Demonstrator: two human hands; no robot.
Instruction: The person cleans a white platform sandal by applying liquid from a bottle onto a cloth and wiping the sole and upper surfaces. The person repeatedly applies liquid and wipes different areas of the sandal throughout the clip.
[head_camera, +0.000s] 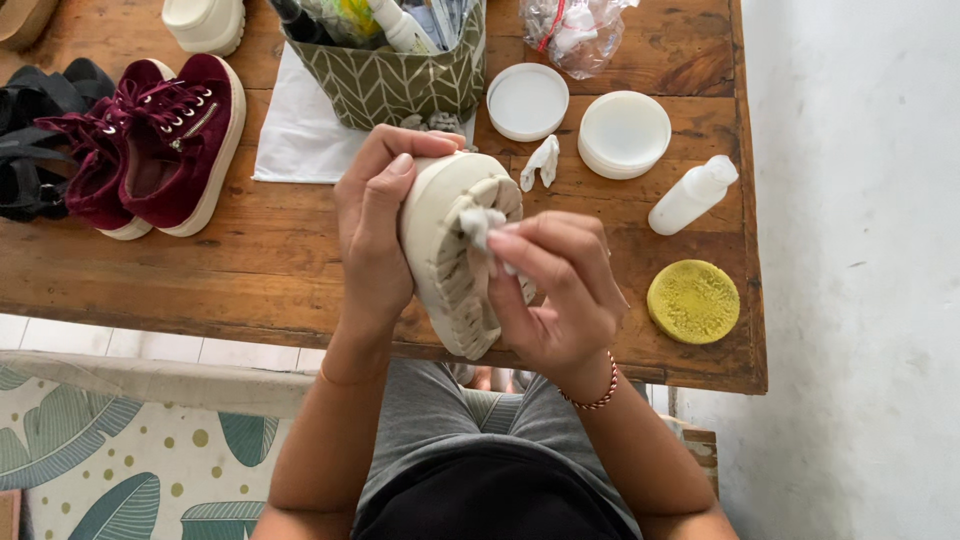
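Above the near edge of the wooden tabletop (260, 270), both hands hold a cream platform shoe (455, 250) in the air, sole turned up toward the camera. The left hand (372, 235) wraps the shoe's left side, fingers clenched over its rounded upper end. The right hand (555, 290) pinches a small white cloth (483, 222) against the ribbed sole, fingers closed on it. The shoe's long axis runs from upper left, by the patterned green basket (400, 80), down to lower right, its lower end hanging past the tabletop's near edge over the person's lap.

Open wood lies left of the hands, between them and the pair of maroon velvet shoes (165, 140). To the right the room is tighter: a white squeeze bottle (692, 195) and a round yellow sponge (693, 300) sit near the tabletop's right edge, which runs beside a white wall. Two white lids (575, 115) and a crumpled white scrap (541, 163) lie just behind the hands.
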